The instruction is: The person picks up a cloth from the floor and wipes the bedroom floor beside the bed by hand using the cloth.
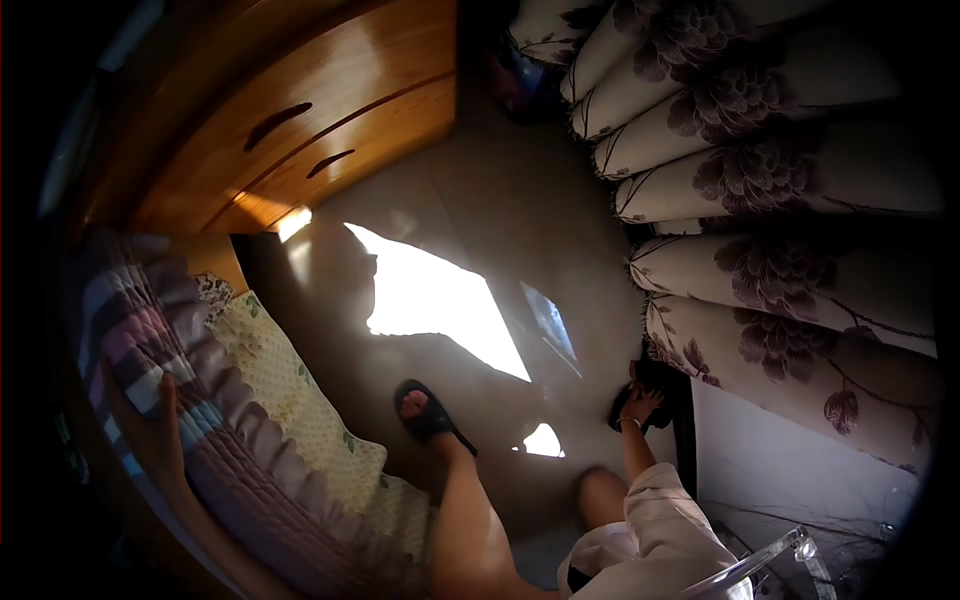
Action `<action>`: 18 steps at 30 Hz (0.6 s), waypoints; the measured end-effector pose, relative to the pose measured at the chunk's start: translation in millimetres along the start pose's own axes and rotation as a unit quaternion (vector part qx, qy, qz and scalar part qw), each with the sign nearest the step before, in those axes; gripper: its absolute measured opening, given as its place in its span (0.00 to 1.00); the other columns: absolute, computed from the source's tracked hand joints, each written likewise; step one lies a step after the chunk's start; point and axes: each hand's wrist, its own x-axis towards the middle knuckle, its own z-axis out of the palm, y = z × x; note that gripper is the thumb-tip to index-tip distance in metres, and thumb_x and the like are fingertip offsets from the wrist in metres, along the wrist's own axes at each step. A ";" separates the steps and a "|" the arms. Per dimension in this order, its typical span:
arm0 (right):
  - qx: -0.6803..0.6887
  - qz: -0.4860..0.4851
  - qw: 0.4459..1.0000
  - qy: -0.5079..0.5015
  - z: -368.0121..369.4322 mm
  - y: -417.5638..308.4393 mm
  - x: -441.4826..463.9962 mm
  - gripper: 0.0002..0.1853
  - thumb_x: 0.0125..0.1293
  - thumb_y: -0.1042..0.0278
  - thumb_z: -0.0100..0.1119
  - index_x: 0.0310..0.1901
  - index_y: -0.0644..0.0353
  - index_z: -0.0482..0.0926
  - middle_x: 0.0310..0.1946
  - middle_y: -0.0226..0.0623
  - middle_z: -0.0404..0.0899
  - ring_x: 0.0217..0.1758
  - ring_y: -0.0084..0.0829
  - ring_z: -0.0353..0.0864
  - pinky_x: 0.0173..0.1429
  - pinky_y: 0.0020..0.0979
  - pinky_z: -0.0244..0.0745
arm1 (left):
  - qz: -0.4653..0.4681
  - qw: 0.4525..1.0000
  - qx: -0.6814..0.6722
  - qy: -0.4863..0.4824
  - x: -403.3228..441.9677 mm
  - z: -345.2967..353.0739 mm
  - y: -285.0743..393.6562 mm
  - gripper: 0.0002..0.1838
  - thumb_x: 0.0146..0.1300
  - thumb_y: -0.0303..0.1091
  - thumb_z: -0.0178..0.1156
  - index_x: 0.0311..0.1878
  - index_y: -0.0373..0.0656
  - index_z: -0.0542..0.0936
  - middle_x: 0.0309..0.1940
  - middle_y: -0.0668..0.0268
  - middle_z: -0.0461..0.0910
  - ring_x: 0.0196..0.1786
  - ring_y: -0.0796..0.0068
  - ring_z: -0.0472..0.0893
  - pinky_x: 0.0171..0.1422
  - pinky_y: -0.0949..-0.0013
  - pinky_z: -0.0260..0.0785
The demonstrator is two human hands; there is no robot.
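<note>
My left hand [160, 425] lies on the striped quilted bed cover [205, 440], its thumb apart from the other fingers, which are partly in shadow. My right hand [641, 403] reaches down to the floor beside the curtain, a thin band at its wrist. Its fingers look stretched out against a dark, black thing [660, 385]; shadow hides what kind it is, and I cannot tell whether the hand grips it. A black slide sandal [430, 412] is on one of my feet, flat on the floor. My other knee is bent, its foot not clearly visible.
A wooden cabinet [330, 120] with dark handles stands at the upper left. Long flowered curtains [750, 180] hang on the right. Bright sunlight patches lie on the floor [450, 200]. A yellowish patterned cloth [290, 370] hangs beside the bed. A clear plastic edge [760, 560] and thin branches are at lower right.
</note>
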 end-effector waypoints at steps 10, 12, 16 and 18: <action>0.215 -0.232 0.944 0.090 -67.1 -53.8 -74.6 0.27 0.56 0.68 0.47 0.53 0.77 0.56 0.59 0.61 0.45 0.62 0.56 0.45 0.64 0.43 0.45 | 0.028 0.999 0.035 0.015 2.5 -1.3 2.9 0.35 0.53 0.41 0.57 0.61 0.40 0.54 0.59 0.55 0.56 0.61 0.59 0.57 0.63 0.63 0.50; 0.245 -0.395 0.871 0.158 -90.1 -149.7 -54.3 0.24 0.53 0.72 0.47 0.52 0.72 0.59 0.59 0.58 0.46 0.62 0.58 0.44 0.63 0.50 0.44 | 0.020 1.000 0.014 0.013 2.9 -2.5 9.0 0.34 0.53 0.39 0.56 0.61 0.41 0.54 0.59 0.55 0.56 0.61 0.59 0.56 0.63 0.63 0.50; 0.140 -0.516 0.815 0.223 -143.8 -346.6 0.9 0.33 0.42 0.76 0.59 0.55 0.60 0.61 0.63 0.44 0.44 0.64 0.53 0.43 0.62 0.53 0.46 | 0.016 1.000 0.023 0.005 2.3 -3.9 6.8 0.34 0.53 0.38 0.57 0.61 0.41 0.54 0.59 0.55 0.56 0.62 0.60 0.56 0.63 0.63 0.49; 0.104 -0.523 0.820 0.208 -155.1 -417.0 41.4 0.33 0.45 0.73 0.59 0.57 0.50 0.60 0.63 0.40 0.43 0.64 0.50 0.44 0.62 0.51 0.48 | 0.003 0.997 0.074 0.009 1.1 -5.9 7.8 0.35 0.53 0.41 0.57 0.61 0.41 0.54 0.60 0.55 0.55 0.62 0.60 0.56 0.63 0.62 0.49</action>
